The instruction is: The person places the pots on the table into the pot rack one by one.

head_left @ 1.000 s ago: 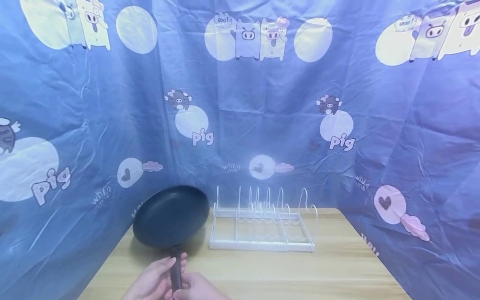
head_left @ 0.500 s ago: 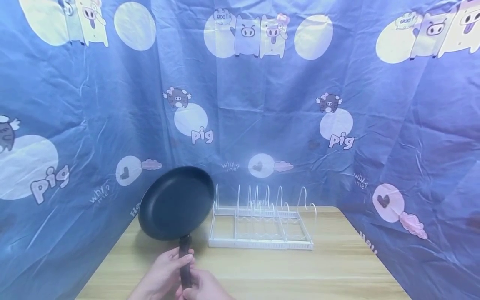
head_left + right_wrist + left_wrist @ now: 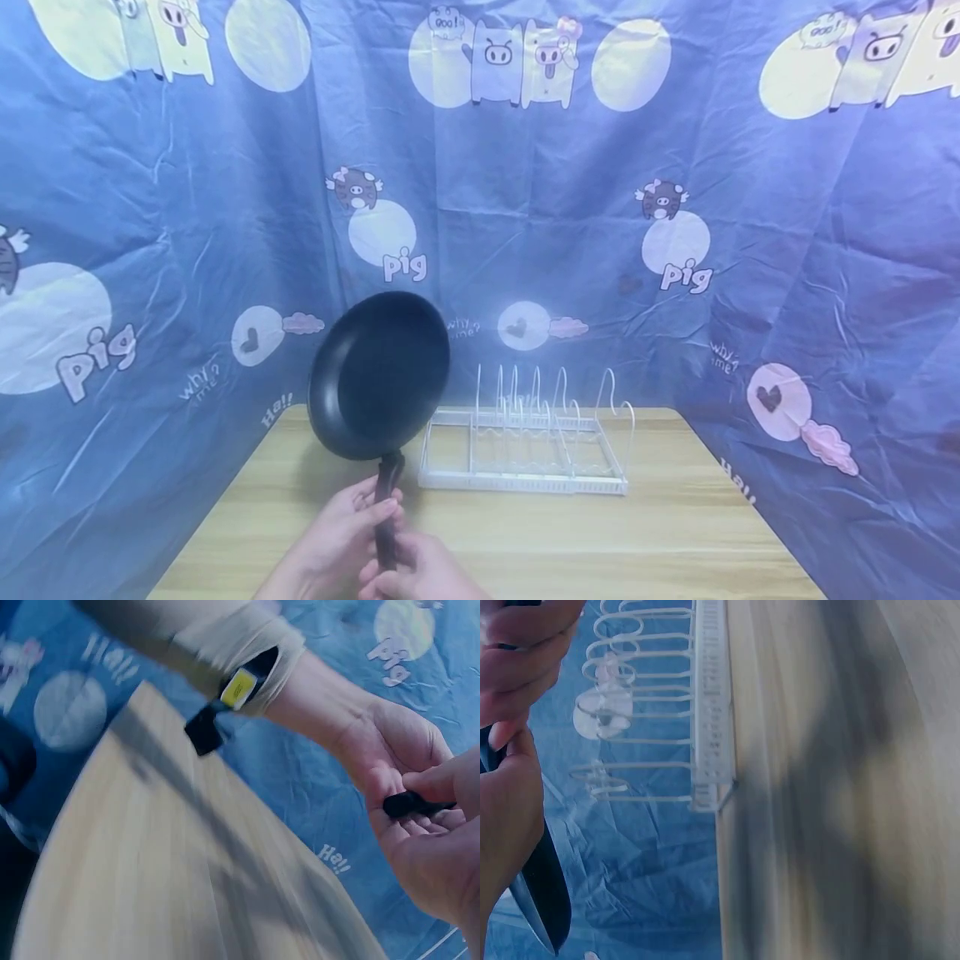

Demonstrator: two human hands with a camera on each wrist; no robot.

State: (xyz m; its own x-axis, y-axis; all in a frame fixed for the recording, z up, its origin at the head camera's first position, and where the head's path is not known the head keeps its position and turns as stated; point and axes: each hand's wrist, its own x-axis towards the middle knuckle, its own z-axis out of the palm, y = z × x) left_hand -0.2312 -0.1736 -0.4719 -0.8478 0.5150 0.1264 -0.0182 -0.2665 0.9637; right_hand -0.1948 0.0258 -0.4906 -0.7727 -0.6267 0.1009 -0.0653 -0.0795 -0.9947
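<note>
1. Nearest, toward six o'clock, the end of the handle (image 3: 385, 540) is gripped by the right hand (image 3: 423, 567), the fingers curled round it. A firm hold is advised here, since the turn of the pan seems most easily governed from this end.

2. At ten o'clock from it, the upper handle is gripped by the left hand (image 3: 337, 529), the thumb laid over the front. Most of the weight is probably best borne there, close to the bowl.

3. At twelve o'clock from both hands, the pan (image 3: 390, 379) is held above the surface (image 3: 600, 542), tilted, its inner face turned toward the head camera. Both wrists are best turned together and slowly, so that no twist is let in. Only the dark inner face is seen inside; no food can be made out.

4. At two o'clock from the hands, a white rack (image 3: 517, 483) is stood on the surface. Its left end is partly covered by the pan in the head view, so room should be left to avoid a snag; in the left wrist view, the visible part of the pan is seen apart from it.

5. Within the rack, upright wire loops (image 3: 645, 764) are ranked, set closer at the middle than at nine o'clock.

6. Farthest, at twelve o'clock, a blue printed cloth (image 3: 525, 192) is hung.
</note>
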